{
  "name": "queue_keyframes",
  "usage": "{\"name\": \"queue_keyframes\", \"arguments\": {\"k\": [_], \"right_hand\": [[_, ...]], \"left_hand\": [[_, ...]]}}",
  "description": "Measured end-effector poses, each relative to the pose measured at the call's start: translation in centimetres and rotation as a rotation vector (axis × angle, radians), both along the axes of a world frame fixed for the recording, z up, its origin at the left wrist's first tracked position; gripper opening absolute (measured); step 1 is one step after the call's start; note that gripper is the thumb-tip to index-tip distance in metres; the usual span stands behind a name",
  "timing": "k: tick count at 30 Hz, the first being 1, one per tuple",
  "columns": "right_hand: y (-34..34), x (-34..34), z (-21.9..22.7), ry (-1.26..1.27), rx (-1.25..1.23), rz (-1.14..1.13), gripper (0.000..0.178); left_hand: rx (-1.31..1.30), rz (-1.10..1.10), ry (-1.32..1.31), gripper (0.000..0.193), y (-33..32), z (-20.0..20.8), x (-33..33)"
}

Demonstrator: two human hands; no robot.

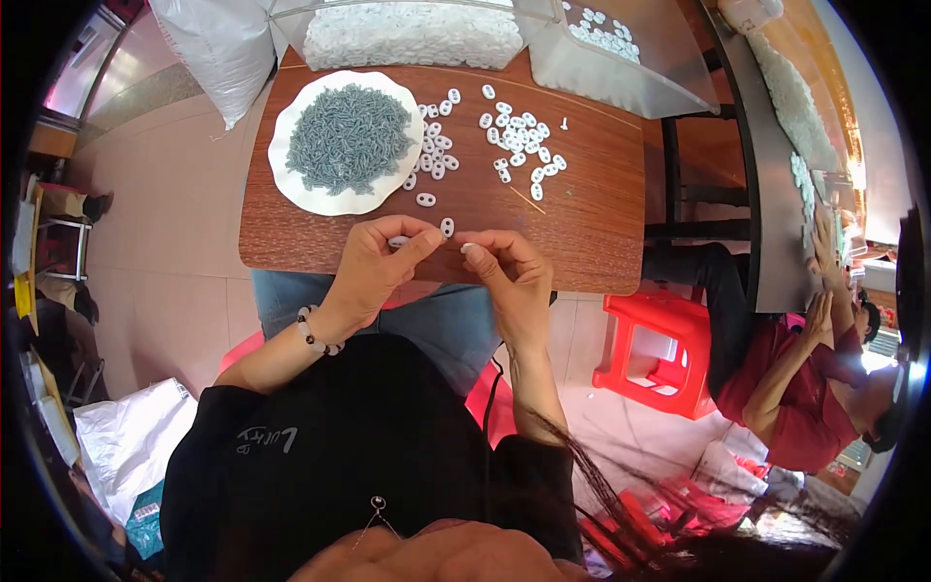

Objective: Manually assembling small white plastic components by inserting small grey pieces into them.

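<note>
My left hand (376,267) is closed near the table's front edge. At its thumb and fingertip is a small white oval piece with two dark holes (447,226), and part of another white piece (398,242) shows between its fingers. Just to the right, my right hand (512,279) is pinched, thumb against finger; what it holds, if anything, is too small to make out. Beyond my left hand stands a white scalloped plate (289,186) heaped with small grey screw-like pieces (349,139). Loose two-holed white pieces (519,134) lie in two clusters to the plate's right.
The wooden table (592,213) carries a thin stick (528,200) and a small white bit (563,124). Clear bins (621,82) of white pieces line its far edge. A red stool (659,354) stands right; beyond it a person in red (805,398) works at another table.
</note>
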State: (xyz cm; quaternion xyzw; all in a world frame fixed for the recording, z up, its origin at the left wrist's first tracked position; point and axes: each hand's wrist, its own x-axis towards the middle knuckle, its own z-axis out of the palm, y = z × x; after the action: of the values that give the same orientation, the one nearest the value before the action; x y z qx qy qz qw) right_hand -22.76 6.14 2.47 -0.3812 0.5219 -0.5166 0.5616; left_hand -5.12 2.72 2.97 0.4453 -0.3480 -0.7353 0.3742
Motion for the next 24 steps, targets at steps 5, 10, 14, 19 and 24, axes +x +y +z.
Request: {"name": "queue_keyframes", "arguments": {"k": [5,10,14,19,24], "right_hand": [[0.03,0.58,-0.55,-0.118,0.011,-0.055,0.015],[0.13,0.86,-0.26,-0.12,-0.026,-0.107,0.014],[0.12,0.85,-0.75,-0.063,-0.071,-0.104,0.013],[0.03,1.06,-0.68,-0.076,-0.05,-0.108,0.012],[-0.05,1.11,-0.8,-0.06,-0.044,-0.108,0.011]], "left_hand": [[-0.131,0.012,-0.061,0.014,0.23,-0.02,-0.48],[-0.185,-0.004,-0.097,0.014,0.14,-0.32,-0.67],[-0.194,-0.008,-0.12,0.014,0.17,-0.42,-0.74],[-0.165,-0.033,-0.081,0.015,0.08,-0.04,-0.78],[-0.18,-0.039,-0.117,0.015,-0.01,-0.01,-0.77]]}}
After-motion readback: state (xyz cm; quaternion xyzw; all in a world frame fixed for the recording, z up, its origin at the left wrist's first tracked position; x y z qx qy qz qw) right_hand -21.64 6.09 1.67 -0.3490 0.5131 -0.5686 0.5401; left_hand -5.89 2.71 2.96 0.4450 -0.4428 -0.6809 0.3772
